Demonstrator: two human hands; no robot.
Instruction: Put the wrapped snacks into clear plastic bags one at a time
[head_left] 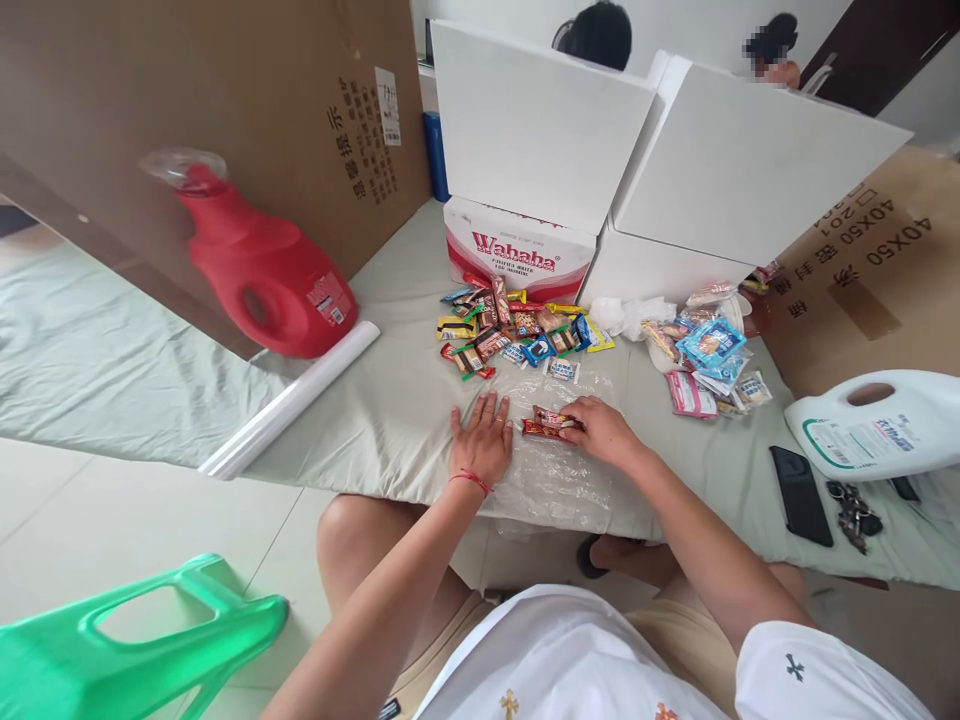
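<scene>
My left hand (pixel 481 443) lies flat with fingers spread on the pale green cloth, its edge at a clear plastic bag (pixel 559 490). In my right hand (pixel 602 432), the fingers are closed on the right end of small red-brown wrapped snack bars (pixel 546 424). They look like two, side by side on top of the bag. Just beyond is a heap of mixed wrapped snacks (pixel 517 325) in brown, yellow, red and blue. A single white-and-blue packet (pixel 562 370) sits at the bag's far edge.
Behind the snacks stand a Wahaha carton (pixel 517 250) and white boxes (pixel 540 120). More packets (pixel 712 355) lie right, near a white jug (pixel 877 425), phone (pixel 801 495) and keys (pixel 853 515). Left are a red jug (pixel 262 270), white roll (pixel 292 400) and green stool (pixel 60 650).
</scene>
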